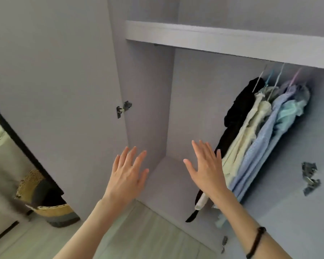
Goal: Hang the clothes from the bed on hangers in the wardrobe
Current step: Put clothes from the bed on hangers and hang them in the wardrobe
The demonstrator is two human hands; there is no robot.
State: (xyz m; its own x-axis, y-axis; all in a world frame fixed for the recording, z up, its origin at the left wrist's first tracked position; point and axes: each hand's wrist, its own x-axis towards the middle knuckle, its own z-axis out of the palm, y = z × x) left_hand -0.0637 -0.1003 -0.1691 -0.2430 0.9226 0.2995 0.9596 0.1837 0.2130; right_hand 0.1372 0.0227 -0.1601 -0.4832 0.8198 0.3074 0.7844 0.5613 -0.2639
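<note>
1 view only, head cam, wide-angle. It sits at the person's head, faces fwd and slightly down into the open wardrobe (185, 113), tilted so the shelf (223, 40) runs downhill to the right. Close range: both forearms reach in from the bottom edge, left hand (127, 174) and right hand (206, 169) at mid-frame, betw. lens and wardrobe interior. Hanging clothes (260, 131) sit right of centre, left door (54, 90) fills the left side, floor (138, 230) along the bottom, basket (51, 208) at lower left. Edges bend w/ lens distortion. No 2nd view, so no overlap.
</note>
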